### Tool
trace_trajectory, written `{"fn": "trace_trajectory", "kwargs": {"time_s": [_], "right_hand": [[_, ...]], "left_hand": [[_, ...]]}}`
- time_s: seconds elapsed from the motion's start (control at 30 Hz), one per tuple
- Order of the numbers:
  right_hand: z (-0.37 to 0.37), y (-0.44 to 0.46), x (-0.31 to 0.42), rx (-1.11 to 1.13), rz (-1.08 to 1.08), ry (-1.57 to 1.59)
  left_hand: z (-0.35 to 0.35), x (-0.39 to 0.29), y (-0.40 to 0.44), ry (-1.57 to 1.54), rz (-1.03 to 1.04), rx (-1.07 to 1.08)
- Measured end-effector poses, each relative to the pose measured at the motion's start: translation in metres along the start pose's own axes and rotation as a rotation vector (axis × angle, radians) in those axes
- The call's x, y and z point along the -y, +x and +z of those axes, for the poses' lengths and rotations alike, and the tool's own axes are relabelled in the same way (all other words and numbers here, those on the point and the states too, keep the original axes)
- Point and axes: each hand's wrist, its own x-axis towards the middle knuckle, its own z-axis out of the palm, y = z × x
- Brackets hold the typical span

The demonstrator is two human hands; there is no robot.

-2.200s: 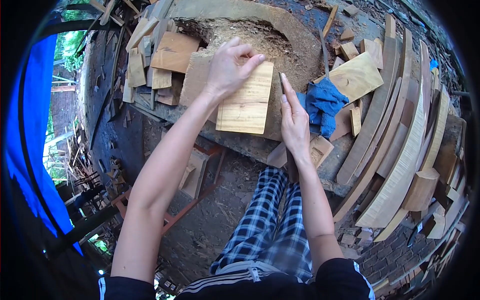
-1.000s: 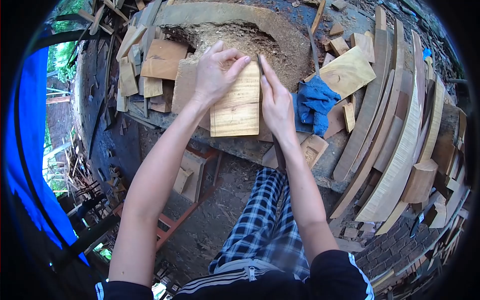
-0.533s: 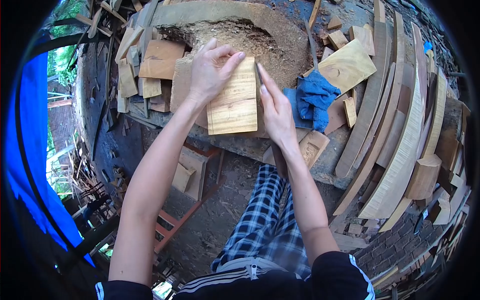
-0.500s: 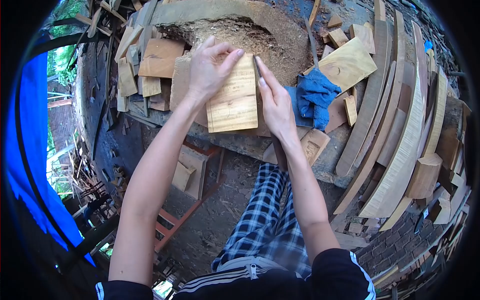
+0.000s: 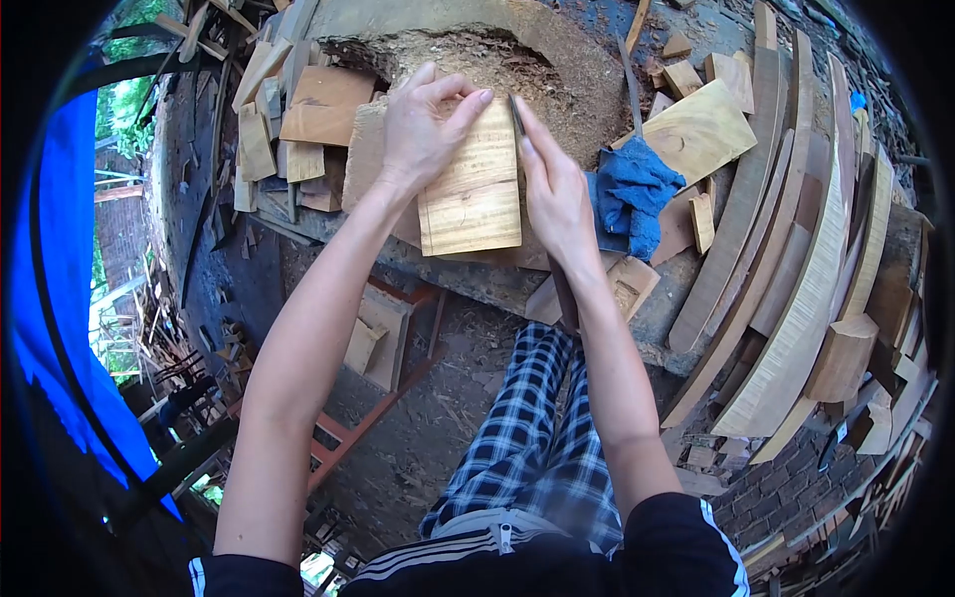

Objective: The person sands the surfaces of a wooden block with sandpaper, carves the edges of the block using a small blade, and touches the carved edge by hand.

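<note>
A light, rectangular wooden board [image 5: 473,204] lies over the near edge of the bench. My left hand [image 5: 426,129] is closed on the board's upper left part, thumb toward its top edge. Beside the board's right edge, my right hand [image 5: 555,199] is closed around a long, thin, dark tool [image 5: 562,289]; its tip shows above my fingers at the board's upper right corner, and its other end comes out below my wrist. A crumpled blue cloth [image 5: 637,194] lies just right of my right hand.
A worn bench [image 5: 587,70] has a rough, chip-filled hollow. Wood offcuts [image 5: 323,104] are piled at its left. Another pale board [image 5: 701,134] and long curved planks [image 5: 796,338] lie at the right. Below left stands a reddish frame [image 5: 373,413]. A blue tarp [image 5: 75,328] hangs far left.
The view has shifted slightly. Since the oldest frame, my right hand has come in from a gap to the board's right edge with the dark tool. My left hand has kept its grip.
</note>
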Motion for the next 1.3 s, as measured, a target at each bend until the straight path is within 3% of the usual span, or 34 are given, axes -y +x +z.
{"fn": "trace_trajectory", "kwargs": {"time_s": [0.3,0.67,0.7,1.13,1.27,1.3], "right_hand": [[-0.002,0.009,-0.004,0.015,-0.026,-0.018],[-0.008,0.008,0.007,0.069,0.091,-0.118],[-0.005,-0.002,-0.004,0.004,-0.019,-0.118],[-0.005,0.011,0.0,0.024,0.002,-0.205],[-0.001,-0.009,0.002,-0.057,-0.095,-0.161],[-0.002,-0.01,0.0,-0.027,-0.014,-0.163]], "left_hand": [[-0.003,-0.006,0.0,0.023,-0.001,0.031],[-0.002,-0.004,0.001,0.012,0.019,0.012],[-0.002,-0.004,0.003,0.013,0.023,0.009],[-0.002,-0.006,-0.001,0.043,-0.004,0.03],[-0.004,-0.006,0.001,0.056,0.009,0.026],[-0.004,-0.005,0.001,0.056,0.01,0.029]]}}
